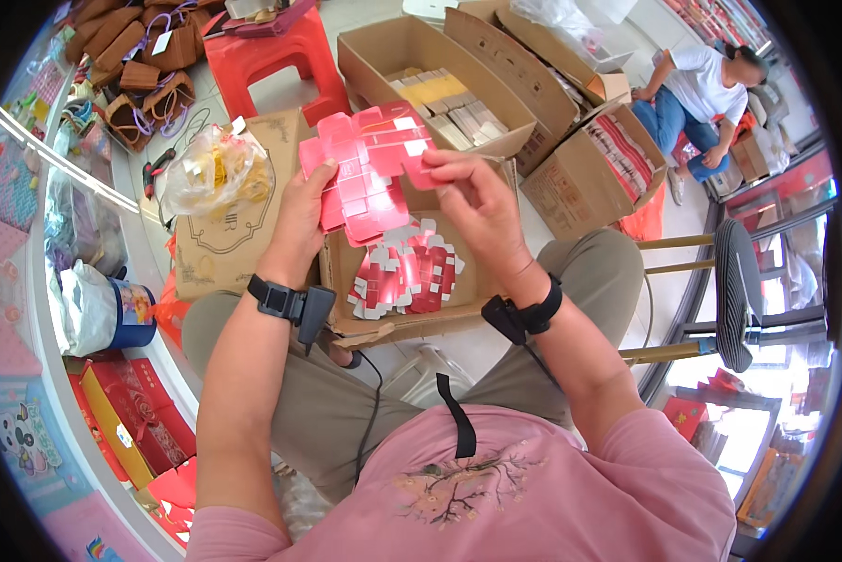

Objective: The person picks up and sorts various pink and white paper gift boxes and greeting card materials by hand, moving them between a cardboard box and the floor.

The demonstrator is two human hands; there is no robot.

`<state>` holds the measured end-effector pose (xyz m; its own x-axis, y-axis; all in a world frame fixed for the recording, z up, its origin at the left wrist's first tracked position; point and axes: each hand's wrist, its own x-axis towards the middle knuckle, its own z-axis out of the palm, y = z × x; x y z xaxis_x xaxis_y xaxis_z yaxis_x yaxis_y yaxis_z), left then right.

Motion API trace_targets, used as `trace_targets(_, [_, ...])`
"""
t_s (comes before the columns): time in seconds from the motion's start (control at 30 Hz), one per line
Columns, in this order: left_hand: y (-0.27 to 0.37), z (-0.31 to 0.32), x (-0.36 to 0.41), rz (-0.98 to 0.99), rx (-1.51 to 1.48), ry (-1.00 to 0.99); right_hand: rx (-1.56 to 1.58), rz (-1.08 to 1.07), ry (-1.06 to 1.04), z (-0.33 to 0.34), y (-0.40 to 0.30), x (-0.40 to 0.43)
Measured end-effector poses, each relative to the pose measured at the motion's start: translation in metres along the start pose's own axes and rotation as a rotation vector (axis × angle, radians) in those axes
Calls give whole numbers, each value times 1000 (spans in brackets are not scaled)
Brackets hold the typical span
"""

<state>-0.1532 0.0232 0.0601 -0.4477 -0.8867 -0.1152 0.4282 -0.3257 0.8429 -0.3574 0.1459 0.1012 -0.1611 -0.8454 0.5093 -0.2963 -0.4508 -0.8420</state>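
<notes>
A stack of flat, die-cut red paper box blanks (354, 175) is held by its left side in my left hand (301, 211), the thumb on top. At its right, my right hand (481, 200) pinches the edge of a red blank (414, 147) between thumb and fingers; this piece overlaps the stack. Below them, more red and white box blanks (407, 274) lie loosely piled in an open cardboard box (474, 281) between my knees. Both wrists wear black straps with small devices.
A closed carton (217, 260) at left bears a plastic bag of yellow bands (217, 172). Behind stand a red plastic stool (273, 56) and a long carton (379, 49) with packed card pieces. A carton of red-white items (575, 190), a striped stool (737, 295) and a seated person (702, 105) are at right.
</notes>
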Motion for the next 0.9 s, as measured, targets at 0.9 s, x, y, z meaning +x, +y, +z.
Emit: trace_targets(0.9, [-4,23,-25,-71,325,-203,-295,80,-120,0,18,12])
